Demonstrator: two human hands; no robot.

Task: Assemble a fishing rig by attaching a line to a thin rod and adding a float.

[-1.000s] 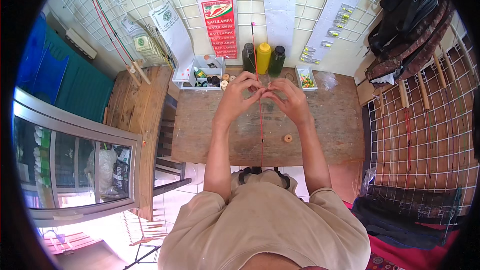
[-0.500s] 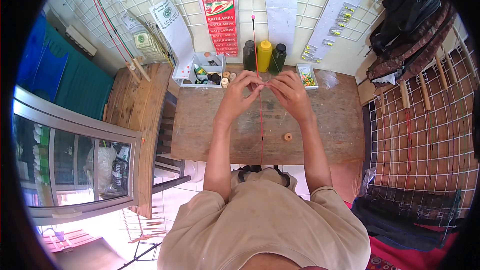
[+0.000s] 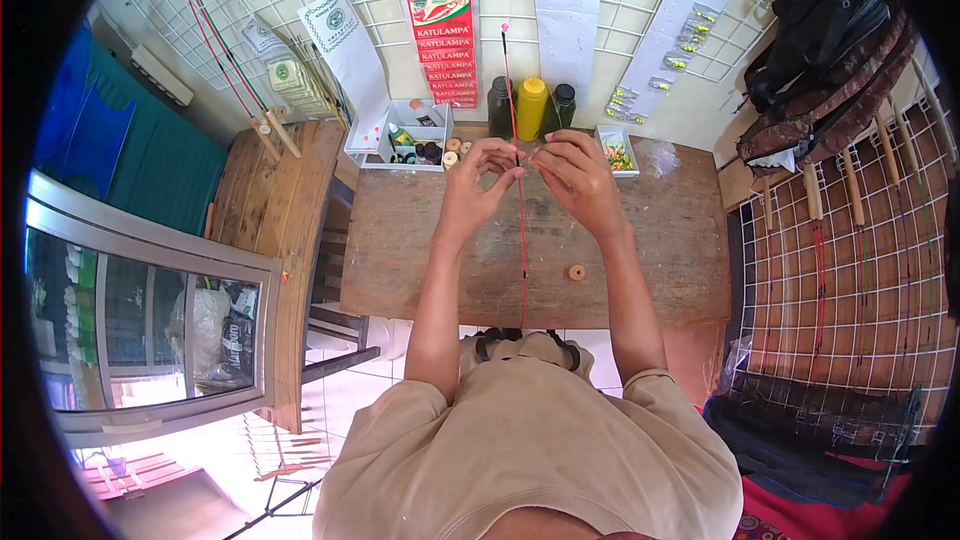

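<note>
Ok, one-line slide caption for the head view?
Both hands, left hand and right hand, pinch a thin red rod above a wooden table.

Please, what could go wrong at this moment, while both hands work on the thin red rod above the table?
1. The thin red rod is pinched only near its upper part by the left hand and right hand; its long free length may bend or slip.
2. The small round spool lies loose on the wooden table beside the right forearm; a nudge might roll it off.
3. The bottles stand just behind the hands and could be knocked.
</note>
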